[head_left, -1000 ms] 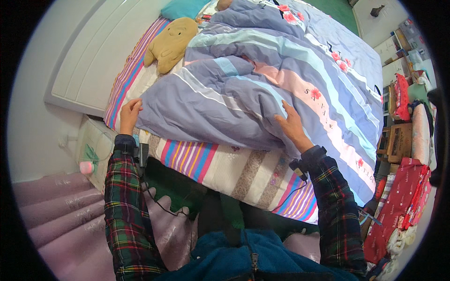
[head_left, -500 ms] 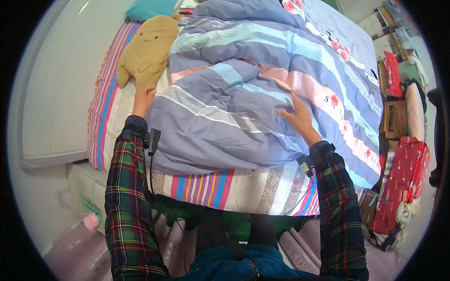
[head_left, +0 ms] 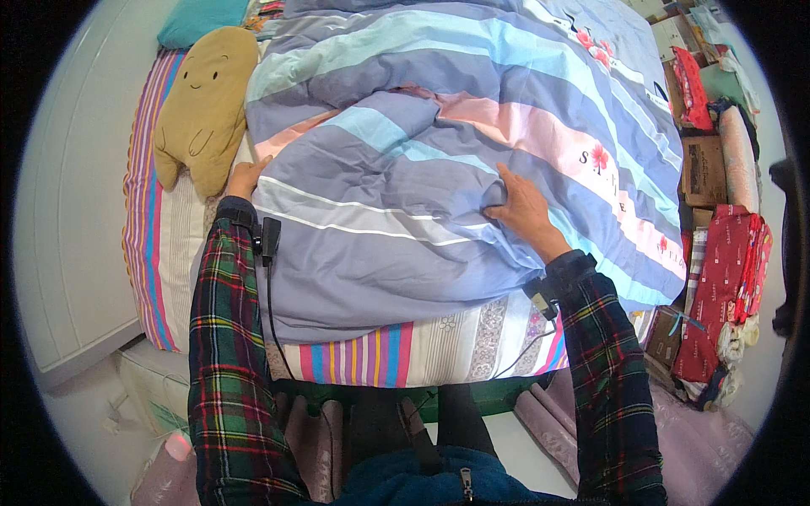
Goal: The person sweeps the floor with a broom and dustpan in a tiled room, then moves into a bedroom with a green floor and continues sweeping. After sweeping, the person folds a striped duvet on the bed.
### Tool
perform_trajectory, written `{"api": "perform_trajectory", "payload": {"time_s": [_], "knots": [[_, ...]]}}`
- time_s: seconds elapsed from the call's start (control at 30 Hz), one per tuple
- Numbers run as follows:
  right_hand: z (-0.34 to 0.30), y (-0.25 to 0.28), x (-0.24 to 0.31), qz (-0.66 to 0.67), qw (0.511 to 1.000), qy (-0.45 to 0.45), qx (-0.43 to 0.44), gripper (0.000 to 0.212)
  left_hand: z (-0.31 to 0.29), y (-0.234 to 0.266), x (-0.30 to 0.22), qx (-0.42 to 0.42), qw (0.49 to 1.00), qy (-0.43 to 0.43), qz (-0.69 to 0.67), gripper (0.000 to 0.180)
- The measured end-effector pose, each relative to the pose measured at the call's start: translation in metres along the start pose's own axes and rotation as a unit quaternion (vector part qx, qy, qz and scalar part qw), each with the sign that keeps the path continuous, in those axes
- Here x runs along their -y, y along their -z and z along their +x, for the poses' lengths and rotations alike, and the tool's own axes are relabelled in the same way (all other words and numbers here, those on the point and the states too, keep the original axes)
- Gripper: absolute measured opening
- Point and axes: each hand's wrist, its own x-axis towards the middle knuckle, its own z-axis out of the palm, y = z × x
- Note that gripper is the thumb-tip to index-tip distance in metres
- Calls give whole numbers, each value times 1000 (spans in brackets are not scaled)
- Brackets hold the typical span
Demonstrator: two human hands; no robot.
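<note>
A quilt (head_left: 363, 278) in grey-purple with pale blue, pink and white stripes lies rumpled over the bed. At its left edge my left hand (head_left: 243, 180) is closed on the fabric, its fingers partly hidden. My right hand (head_left: 525, 209) rests on the quilt's right part, thumb and fingers spread apart. A tan plush toy (head_left: 201, 105) with a stitched smile lies on its back just beyond my left hand, beside the quilt. Under the quilt, a striped sheet (head_left: 363, 358) shows along the near and left sides.
A teal pillow (head_left: 202, 23) is at the far left corner. White panelling (head_left: 76, 211) stands along the left. Boxes and a red bag (head_left: 719, 287) are piled on the right. Small black devices with cables hang at both wrists, one (head_left: 268, 240) at the left.
The view has shifted, so the bed and toy appear further left. My left hand has moved away from the toy's lower end, along with the quilt edge. My right hand stays spread on the quilt.
</note>
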Motion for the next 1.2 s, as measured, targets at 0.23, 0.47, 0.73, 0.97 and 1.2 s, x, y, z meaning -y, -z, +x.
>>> {"api": "perform_trajectory", "payload": {"time_s": [0.23, 0.47, 0.73, 0.97, 1.2], "knots": [[4, 2, 2, 4, 999, -3, 32, 34, -14, -1, -7, 132, 983, -87, -92, 46], [-5, 39, -14, 76, 996, 23, -47, 29, -54, 48, -61, 85, 994, -64, -31, 42], [-26, 104, -12, 156, 983, -13, -100, 30, -93, 171, -144, 22, 999, -34, -30, 23], [-62, 104, 17, 55, 976, 61, -203, 32, -85, 216, -181, -35, 988, -150, -4, 38], [-184, -7, 112, 367, 893, 65, 254, 42, -104, 236, -232, -34, 981, -170, -91, 32]]}}
